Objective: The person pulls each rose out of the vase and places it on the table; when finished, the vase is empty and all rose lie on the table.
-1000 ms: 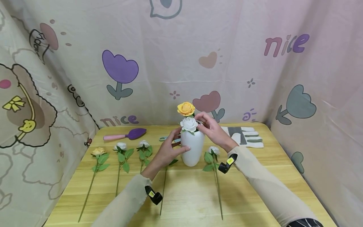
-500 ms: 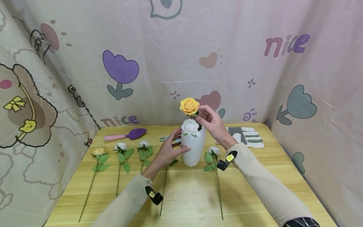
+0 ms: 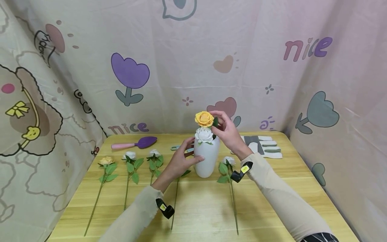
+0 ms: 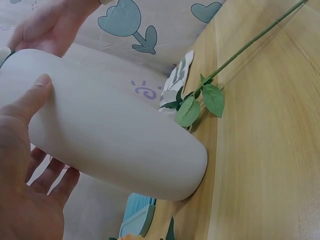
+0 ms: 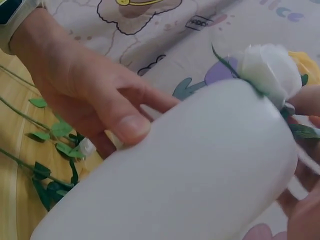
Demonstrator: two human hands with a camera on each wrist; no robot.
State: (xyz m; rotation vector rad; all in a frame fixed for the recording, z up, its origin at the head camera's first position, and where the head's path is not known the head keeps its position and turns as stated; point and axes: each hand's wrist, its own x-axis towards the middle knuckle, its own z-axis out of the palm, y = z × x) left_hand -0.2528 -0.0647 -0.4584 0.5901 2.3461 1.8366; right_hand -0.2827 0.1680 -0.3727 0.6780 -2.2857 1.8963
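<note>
A white vase (image 3: 208,161) stands upright at the table's middle. My left hand (image 3: 180,162) holds it from the left, thumb across the front and fingers behind; the left wrist view shows the same grip on the vase (image 4: 110,130). A white rose (image 3: 204,135) sits in the mouth, its bloom leaning over the front rim, as the right wrist view also shows. Behind and above it stands a yellow rose (image 3: 204,119). My right hand (image 3: 226,131) pinches this yellow rose just below the bloom, by its leaves and stem, which the white bloom and fingers partly hide.
Left of the vase lie a yellow rose (image 3: 106,161) and two white roses (image 3: 130,156). Another stem (image 3: 175,205) lies beside my left forearm. On the right is a white rose (image 3: 228,161). Behind are a purple trowel (image 3: 146,142), a teal object (image 4: 137,212) and work gloves (image 3: 267,147).
The yellow rose rose a little with my right hand, then came down slightly and to the right, close behind the white bloom. My left hand has stayed on the vase.
</note>
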